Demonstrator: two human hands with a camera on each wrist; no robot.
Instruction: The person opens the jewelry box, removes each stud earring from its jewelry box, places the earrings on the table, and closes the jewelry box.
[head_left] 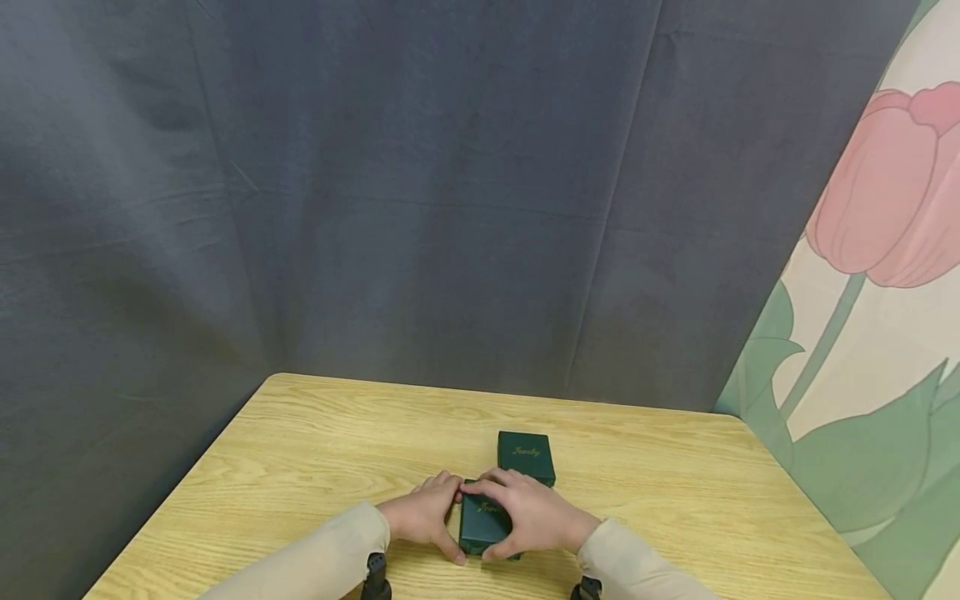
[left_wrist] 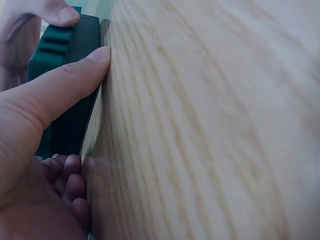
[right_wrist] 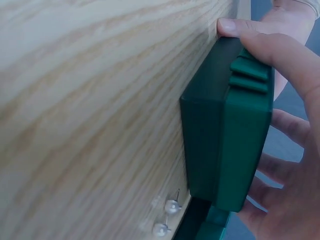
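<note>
A small dark green jewelry box (head_left: 478,529) with gold script on its lid lies on the table, its lid down. My left hand (head_left: 423,512) holds its left side, thumb by the front corner and fingers at the back. Across the lid, my right hand (head_left: 543,514) grips it from front to back. In the right wrist view its thumb presses the ridged lid front (right_wrist: 248,75). A second green jewelry box (head_left: 525,452) sits just behind, partly covered by my right hand. Beside that box, two pearl stud earrings (right_wrist: 172,206) lie on the table.
The light wooden table (head_left: 337,433) runs back to a dark grey-blue curtain (head_left: 420,208). At the right stands a wall with a painted pink tulip (head_left: 873,183).
</note>
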